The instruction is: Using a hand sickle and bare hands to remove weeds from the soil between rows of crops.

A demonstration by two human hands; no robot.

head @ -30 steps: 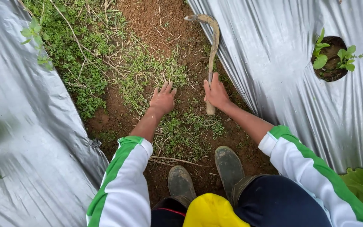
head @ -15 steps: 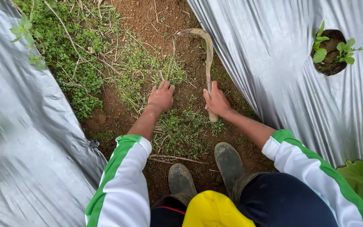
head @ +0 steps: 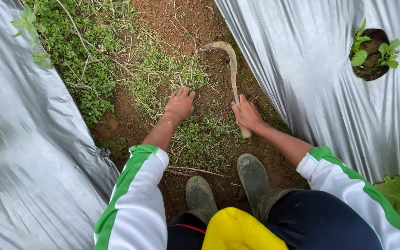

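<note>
Silver plastic mulch [head: 28,153] covers the bed on the left, its edge running down beside a thick strip of weeds [head: 84,78]. The left hand [head: 179,104] lies palm down on the grass tufts [head: 163,74] in the soil furrow [head: 177,18], fingers spread and pressing on the blades, though whether any are pinched is hard to tell. The grass looks soft, light and easily torn, best gathered low near the roots. The right hand [head: 247,115] is closed around the wooden handle of a sickle [head: 231,69], its curved blade tip resting on the dirt ahead. The tool looks stiff, light and sharp-edged, safest taken by the handle. Two muddy boots [head: 253,176] stand below. Another mulch sheet [head: 311,83] with a seedling hole [head: 371,53] hems the right side, leaving only a narrow lane for swinging.
</note>
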